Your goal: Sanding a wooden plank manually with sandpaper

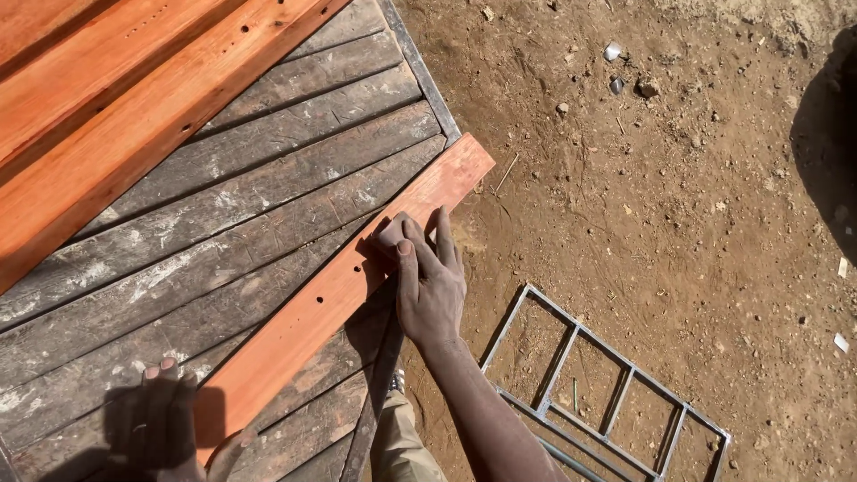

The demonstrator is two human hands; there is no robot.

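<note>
The right hand (430, 284) presses a small pinkish sanding pad (390, 234) onto the reddish plank (330, 299), mid-frame on the weathered tabletop (223, 223); the left hand (165, 419), fingers spread, steadies its lower end. The overhanging plank may tip or slide off.

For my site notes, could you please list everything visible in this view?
Reddish plank: one, orange-red, lying diagonally on the worktable, with small drilled holes.
Sanding pad: one, pinkish-brown, pressed on the plank.
More planks: at least two, orange-red, top left.
Worktable: one, weathered grey boards with a metal edge.
Metal frame: one, grey, on the dirt lower right.
Dirt ground: brown, with small stones and scraps.
Trouser leg: khaki, bottom centre.
Left hand: in shadow, flat at the plank's near end.
Right hand: holding the sanding pad.
</note>
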